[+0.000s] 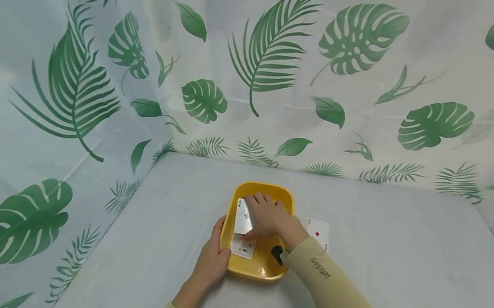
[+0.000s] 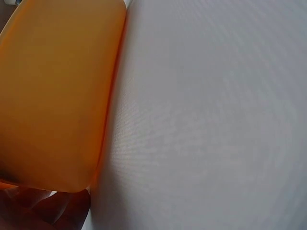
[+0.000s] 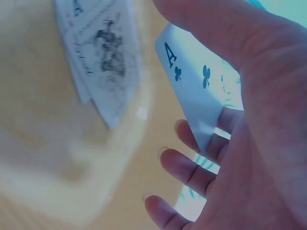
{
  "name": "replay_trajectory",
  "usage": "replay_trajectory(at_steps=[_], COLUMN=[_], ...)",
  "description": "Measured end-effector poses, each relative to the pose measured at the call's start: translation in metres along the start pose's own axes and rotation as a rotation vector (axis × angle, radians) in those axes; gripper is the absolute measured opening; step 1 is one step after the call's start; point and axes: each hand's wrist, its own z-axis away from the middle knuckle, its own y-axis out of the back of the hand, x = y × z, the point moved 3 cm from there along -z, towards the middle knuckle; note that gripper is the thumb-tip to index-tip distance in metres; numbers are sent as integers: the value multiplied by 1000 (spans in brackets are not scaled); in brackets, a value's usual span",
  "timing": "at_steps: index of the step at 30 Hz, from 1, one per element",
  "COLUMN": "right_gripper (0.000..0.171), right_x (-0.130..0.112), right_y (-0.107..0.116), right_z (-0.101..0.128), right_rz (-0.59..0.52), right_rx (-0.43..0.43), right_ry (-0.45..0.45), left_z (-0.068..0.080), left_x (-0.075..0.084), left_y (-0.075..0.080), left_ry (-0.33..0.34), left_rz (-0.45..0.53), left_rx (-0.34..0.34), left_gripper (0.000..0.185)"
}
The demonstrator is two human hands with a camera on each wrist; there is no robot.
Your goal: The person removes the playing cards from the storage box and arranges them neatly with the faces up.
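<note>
My left hand [image 1: 213,262] grips the left side of a yellow plastic tray [image 1: 264,270], thumb at the rim. In the left wrist view its fingers [image 2: 72,211] lie against the end of the tray's outer wall [image 2: 57,96]. My right hand [image 1: 267,217] is over the tray and holds an ace of clubs [image 3: 192,81], pinched between thumb and fingers and tilted. Below it, a few overlapping playing cards [image 1: 241,250] lie on the tray floor. The top one [image 3: 112,57] carries a dark printed figure.
An ace of diamonds [image 1: 317,231] lies face up on the white-covered table [image 1: 373,260], just right of the tray. Behind and to the left hang leaf-patterned sheets [image 1: 266,126]. Dark wrist camera straps show at both sleeves.
</note>
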Motion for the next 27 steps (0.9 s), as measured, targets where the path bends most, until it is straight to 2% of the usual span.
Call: replay_trajectory(at_steps=[7, 12, 18, 27], right_gripper=[106, 107, 106, 104], right_x=[0, 5, 16, 37], right_y=[20, 37, 52, 66], right_z=[15, 29, 51, 79], right_rz=[6, 4, -46, -74], right_rx=[11, 62, 120, 169], right_ry=[16, 18, 11, -6], left_z=[1, 1, 1, 2], left_x=[0, 0, 2, 1], left_y=[-2, -4, -5, -6], left_ry=[3, 10, 65, 70], left_rz=[-11, -3, 14, 5], left_rx=[2, -5, 15, 29], left_gripper=[75, 77, 78, 79])
